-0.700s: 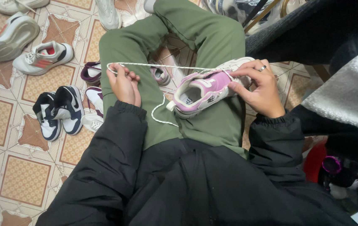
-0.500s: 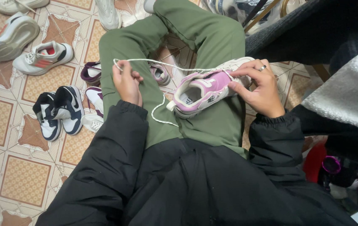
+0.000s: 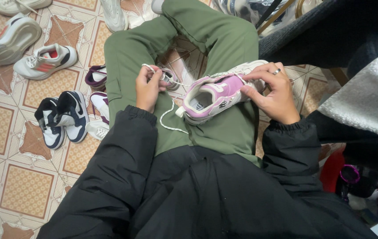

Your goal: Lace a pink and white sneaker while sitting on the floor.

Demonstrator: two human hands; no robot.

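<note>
Pink-and-white sneaker (image 3: 217, 95) rests on the lap, steadied by the right hand (image 3: 274, 94), grip clamped over its toe. Left hand (image 3: 148, 86) beside its heel pinches the white lace (image 3: 169, 116) — drawn sideways, end dangling.

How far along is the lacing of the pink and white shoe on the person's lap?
Done: the white lace is already attached at the pink and white shoe. In hand: the left hand pinches the lace while the right hand steadies the shoe. Left: the lace hangs loose over the green trousers, with no knot visible.
</note>
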